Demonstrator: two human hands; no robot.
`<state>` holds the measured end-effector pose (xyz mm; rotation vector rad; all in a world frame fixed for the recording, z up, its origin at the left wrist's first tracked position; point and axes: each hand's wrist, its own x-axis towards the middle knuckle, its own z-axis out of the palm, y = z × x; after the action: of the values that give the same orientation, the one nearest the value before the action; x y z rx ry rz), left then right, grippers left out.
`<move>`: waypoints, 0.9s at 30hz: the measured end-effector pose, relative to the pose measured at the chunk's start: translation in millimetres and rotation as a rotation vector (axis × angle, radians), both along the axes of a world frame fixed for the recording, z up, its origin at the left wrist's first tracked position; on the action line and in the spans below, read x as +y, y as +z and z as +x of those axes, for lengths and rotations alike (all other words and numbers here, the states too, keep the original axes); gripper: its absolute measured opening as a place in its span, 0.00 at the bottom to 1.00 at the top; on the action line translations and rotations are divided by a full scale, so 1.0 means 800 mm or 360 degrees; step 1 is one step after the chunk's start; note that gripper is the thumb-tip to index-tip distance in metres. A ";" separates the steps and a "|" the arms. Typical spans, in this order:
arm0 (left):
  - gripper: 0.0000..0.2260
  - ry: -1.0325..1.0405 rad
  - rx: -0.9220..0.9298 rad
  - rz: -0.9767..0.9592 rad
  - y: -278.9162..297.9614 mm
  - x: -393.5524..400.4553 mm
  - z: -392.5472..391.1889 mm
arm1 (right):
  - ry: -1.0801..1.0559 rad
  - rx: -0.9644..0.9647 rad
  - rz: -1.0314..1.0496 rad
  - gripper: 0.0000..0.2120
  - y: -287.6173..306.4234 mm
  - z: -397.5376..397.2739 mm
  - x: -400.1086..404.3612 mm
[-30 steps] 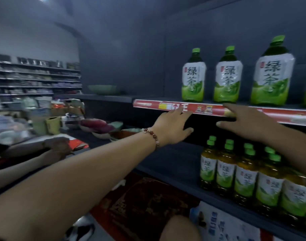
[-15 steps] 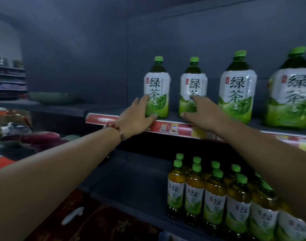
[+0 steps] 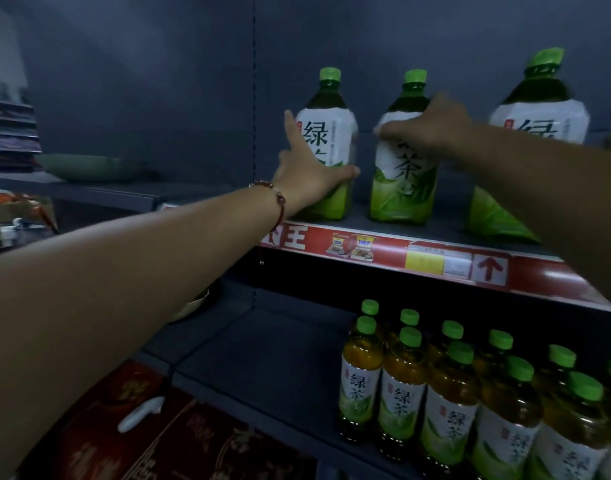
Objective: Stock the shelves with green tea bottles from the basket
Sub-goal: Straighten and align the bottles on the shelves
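Three large green tea bottles with white-and-green labels stand on the upper shelf [image 3: 383, 251]. My left hand [image 3: 307, 174], a bead bracelet on its wrist, holds the leftmost bottle [image 3: 326, 133]: fingers up its left side, thumb across the front. My right hand [image 3: 432, 128] grips the shoulder of the middle bottle [image 3: 404, 181]. The third large bottle [image 3: 539, 116] stands to the right, partly behind my right forearm. Several small green tea bottles [image 3: 435, 393] fill the right part of the lower shelf [image 3: 262, 358]. No basket is in view.
A green bowl [image 3: 85, 166] sits on the shelf section to the left. Red printed cartons [image 3: 165, 445] with a white object [image 3: 137, 414] on them lie below the lower shelf. Other store shelves show at the far left.
Both hands have risen from the red shelf edge onto the bottles, the left round the leftmost, the right up to the middle bottle's shoulder. The view has moved closer.
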<state>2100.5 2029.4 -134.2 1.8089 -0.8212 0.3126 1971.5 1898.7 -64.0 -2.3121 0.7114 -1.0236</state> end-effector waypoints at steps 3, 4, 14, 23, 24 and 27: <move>0.64 0.0016 -0.0039 0.0022 -0.001 0.002 0.004 | -0.0130 0.0092 -0.0102 0.57 0.002 0.002 0.003; 0.65 0.0016 -0.0050 0.0023 -0.002 0.004 0.004 | -0.0179 0.0122 -0.0141 0.57 0.003 0.002 0.002; 0.63 -0.0239 -0.0144 -0.0088 -0.006 0.022 0.010 | -0.0173 0.0280 -0.0190 0.63 0.020 -0.021 0.043; 0.59 -0.0355 -0.0253 -0.0147 -0.014 0.030 -0.008 | -0.0024 0.0204 -0.0199 0.55 0.016 -0.036 0.047; 0.60 -0.0360 -0.0254 -0.0142 -0.014 0.029 -0.009 | -0.0014 0.0224 -0.0198 0.54 0.016 -0.038 0.047; 0.60 -0.0340 -0.0232 -0.0123 -0.013 0.027 -0.011 | 0.0087 0.0337 -0.0222 0.51 0.017 -0.050 0.047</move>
<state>2091.4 2050.7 -144.9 1.6237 -1.0808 0.3352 1931.4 1936.1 -50.5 -2.5735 0.6722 -0.8353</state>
